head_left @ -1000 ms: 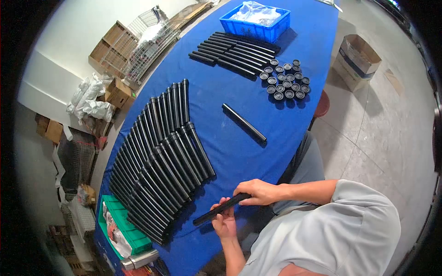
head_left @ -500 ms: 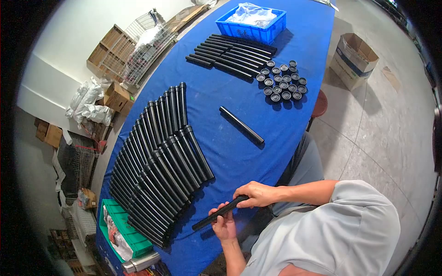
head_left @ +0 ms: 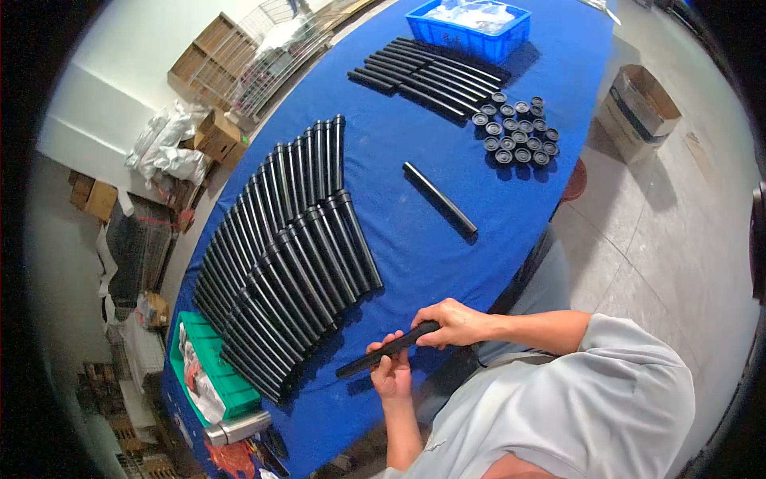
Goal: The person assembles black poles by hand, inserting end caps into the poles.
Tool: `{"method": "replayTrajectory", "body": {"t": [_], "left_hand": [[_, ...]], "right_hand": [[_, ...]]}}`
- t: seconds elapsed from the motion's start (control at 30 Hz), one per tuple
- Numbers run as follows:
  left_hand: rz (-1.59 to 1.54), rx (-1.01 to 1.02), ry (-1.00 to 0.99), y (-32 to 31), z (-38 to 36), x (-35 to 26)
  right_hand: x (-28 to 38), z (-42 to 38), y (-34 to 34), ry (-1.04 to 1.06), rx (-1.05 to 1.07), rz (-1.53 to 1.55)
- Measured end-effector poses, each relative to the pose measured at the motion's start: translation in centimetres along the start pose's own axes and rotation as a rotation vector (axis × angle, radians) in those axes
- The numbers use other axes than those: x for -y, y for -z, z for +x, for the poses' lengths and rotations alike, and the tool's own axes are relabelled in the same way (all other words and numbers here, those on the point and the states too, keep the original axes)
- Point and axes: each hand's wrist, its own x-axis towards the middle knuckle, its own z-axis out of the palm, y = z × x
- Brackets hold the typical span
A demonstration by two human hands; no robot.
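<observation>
My right hand [head_left: 453, 322] is wrapped round the upper end of a black tube. My left hand [head_left: 391, 371], palm up, holds the same tube [head_left: 359, 368] lower down, with its free end pointing left. The tube is tilted over the table's near edge. Beyond my hands a single black tube [head_left: 440, 198] lies on the blue cloth. To the left, two overlapping rows of capped black tubes [head_left: 299, 271] fan out. Farther back, round black caps [head_left: 520, 137] sit in a cluster beside a stack of plain black tubes [head_left: 431, 76].
A blue crate [head_left: 471, 36] with clear plastic bags stands at the table's far end. At the near left are a green crate [head_left: 239, 395] and a silver roll [head_left: 239, 428]. A cardboard box [head_left: 638, 112] and part of a red stool [head_left: 574, 182] are at the right.
The whole view has shifted, so the table and its items appear farther right and higher. Both hands keep hold of the tube, which appears at a slightly flatter angle.
</observation>
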Motion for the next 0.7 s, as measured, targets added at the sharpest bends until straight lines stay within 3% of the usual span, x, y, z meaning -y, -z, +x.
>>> {"method": "replayTrajectory", "body": {"t": [0.1,0.3,0.43,0.53,0.57,0.7], "left_hand": [[0.011,-0.009,-0.008,-0.2,-0.1,0.1],[0.019,-0.005,0.022,-1.2,0.2,0.0],[-0.031,-0.008,0.02,-0.3,0.0,-0.1],[0.01,-0.043,0.003,-1.4,0.1,0.1],[-0.003,-0.048,0.012,-1.2,-0.1,0.0],[-0.015,-0.039,0.024,-0.2,0.0,-0.1]], "right_hand": [[0.0,0.1,0.2,0.006,0.011,-0.014],[-0.3,-0.1,0.2,0.384,-0.072,-0.323],[0.1,-0.4,-0.1,0.297,-0.153,-0.144],[1.0,-0.5,0.7,-0.071,0.094,-0.018],[-1.4,-0.3,-0.1,0.291,-0.075,-0.203],[-0.8,-0.6,-0.5,0.363,-0.119,-0.226]]}}
